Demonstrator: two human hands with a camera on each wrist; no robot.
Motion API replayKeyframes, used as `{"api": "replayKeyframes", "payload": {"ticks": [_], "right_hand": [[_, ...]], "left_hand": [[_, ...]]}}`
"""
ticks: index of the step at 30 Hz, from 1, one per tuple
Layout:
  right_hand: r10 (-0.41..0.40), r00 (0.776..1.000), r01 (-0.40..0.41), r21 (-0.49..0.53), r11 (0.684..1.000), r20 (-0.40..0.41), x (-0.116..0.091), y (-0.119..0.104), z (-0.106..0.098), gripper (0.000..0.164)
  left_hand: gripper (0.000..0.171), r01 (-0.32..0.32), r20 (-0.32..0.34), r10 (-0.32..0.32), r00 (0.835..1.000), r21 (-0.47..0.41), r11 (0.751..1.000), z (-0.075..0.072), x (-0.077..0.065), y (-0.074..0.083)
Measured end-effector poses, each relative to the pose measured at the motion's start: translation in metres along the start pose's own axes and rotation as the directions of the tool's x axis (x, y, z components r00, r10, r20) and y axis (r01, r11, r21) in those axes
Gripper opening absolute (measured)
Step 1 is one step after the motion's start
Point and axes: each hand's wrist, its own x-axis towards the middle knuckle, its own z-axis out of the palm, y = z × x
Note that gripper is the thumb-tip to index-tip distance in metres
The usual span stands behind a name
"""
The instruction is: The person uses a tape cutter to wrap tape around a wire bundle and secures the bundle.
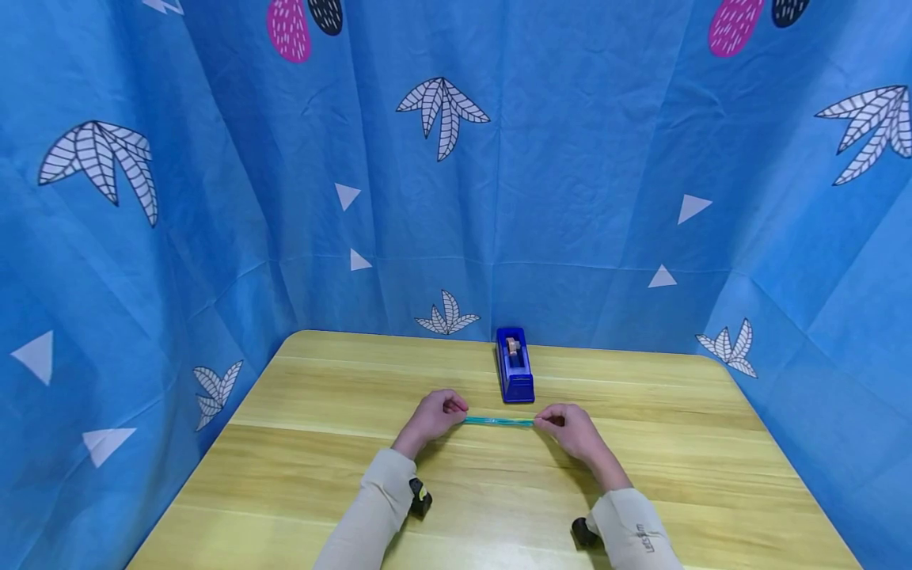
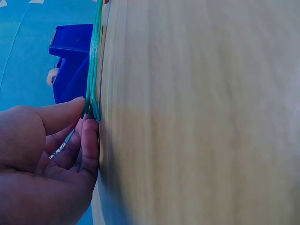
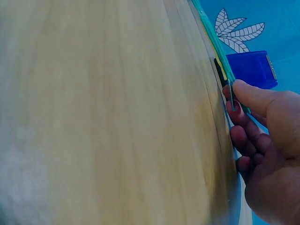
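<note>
A bundle of thin green strands (image 1: pixel 497 421) stretches sideways between both hands, low over the wooden table. Shiny clear tape (image 2: pixel 93 49) appears to wrap its middle, and a yellow strip (image 3: pixel 219 61) shows along it in the right wrist view. The left hand (image 1: pixel 436 416) pinches the left end with thumb and fingers; loose strand tips show there in the left wrist view. At the other end, the right hand (image 1: pixel 568 430) pinches the strands between thumb and fingertips. Just behind the bundle stands a blue tape dispenser (image 1: pixel 508 388) with a small roll of tape (image 1: pixel 513 345).
The light wooden table (image 1: pixel 299 475) reaches back to a blue patterned curtain (image 1: pixel 570 198), which hangs along the back and both sides. A black wrist camera (image 1: pixel 420 500) sits by the left sleeve, another camera (image 1: pixel 584 532) by the right.
</note>
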Motion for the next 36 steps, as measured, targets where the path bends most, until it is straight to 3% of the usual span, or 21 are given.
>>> {"api": "replayKeyframes", "payload": {"ticks": [22,36], "right_hand": [[-0.058,0.998,0.058,-0.023,0.998,0.002,0.0004,0.0037,-0.0015,0.007],[-0.014,1.000,0.015,-0.025,1.000,0.021,0.0023,-0.0002,-0.0056,0.009]], "left_hand": [[0.011,-0.001,0.013,0.002,1.000,-0.030,1.000,0.0004,0.0006,0.0000],[0.013,0.037,0.024,-0.037,0.999,-0.018,0.999,-0.0029,0.0032,0.0011]]}}
